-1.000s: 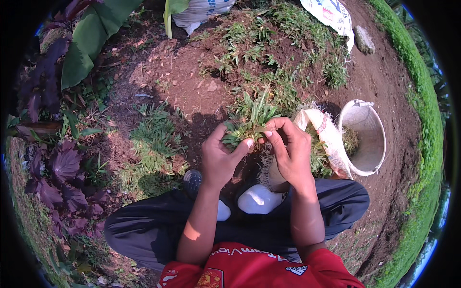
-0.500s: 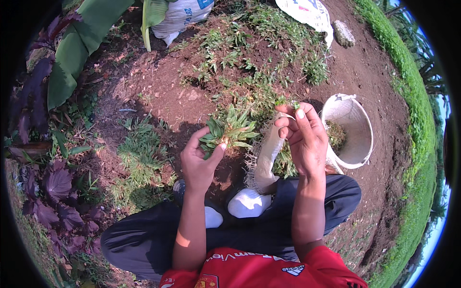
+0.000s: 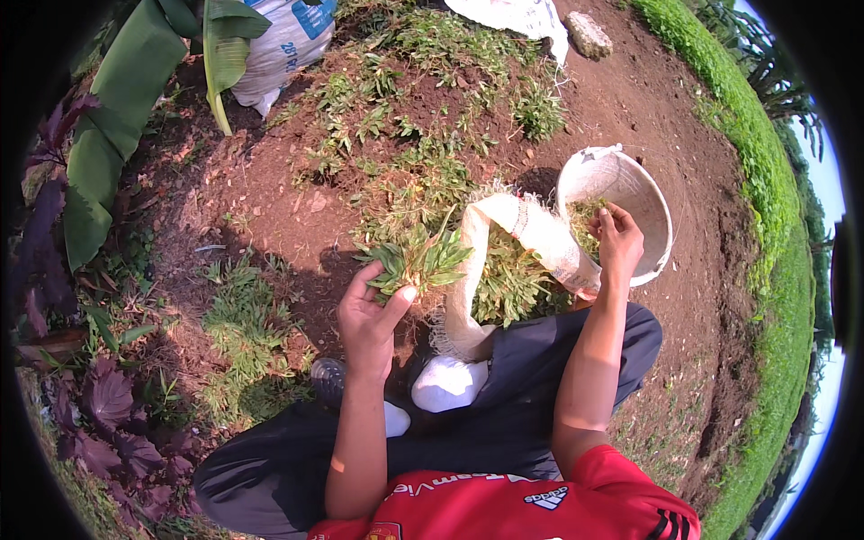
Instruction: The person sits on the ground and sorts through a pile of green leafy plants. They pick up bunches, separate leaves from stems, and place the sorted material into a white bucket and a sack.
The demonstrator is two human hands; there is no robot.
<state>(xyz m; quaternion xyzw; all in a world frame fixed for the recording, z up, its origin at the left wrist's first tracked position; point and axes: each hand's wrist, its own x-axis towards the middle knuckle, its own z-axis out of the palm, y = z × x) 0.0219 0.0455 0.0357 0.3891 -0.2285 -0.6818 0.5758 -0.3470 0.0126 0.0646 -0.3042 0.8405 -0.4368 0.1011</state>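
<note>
A clump of green grass-like plants [image 3: 421,259] with brownish roots is pinched between the thumb and fingers of my left hand [image 3: 369,319], in front of my knees. My right hand [image 3: 621,245] is over the near side of a whitish bucket [image 3: 655,202], its fingertips pressed together. What they hold, if anything, is too small to make out. Some plant bits [image 3: 585,216] lie inside the bucket. Between my hands an open white woven sack [image 3: 468,279] stands by my foot, with leafy clumps [image 3: 511,283] inside its rim.
Loose plants [image 3: 414,117] cover the brown soil ahead. Two white sacks, one full [image 3: 283,45] and one flat [image 3: 517,16], lie at the far side near a stone [image 3: 589,36]. Purple-leaved plants [image 3: 112,396] grow at the left, a green strip [image 3: 765,180] at the right.
My right hand has moved right and down to the bucket from beside the clump, where it pinched a small green sprig. The left hand still holds its clump. The view has shifted right.
</note>
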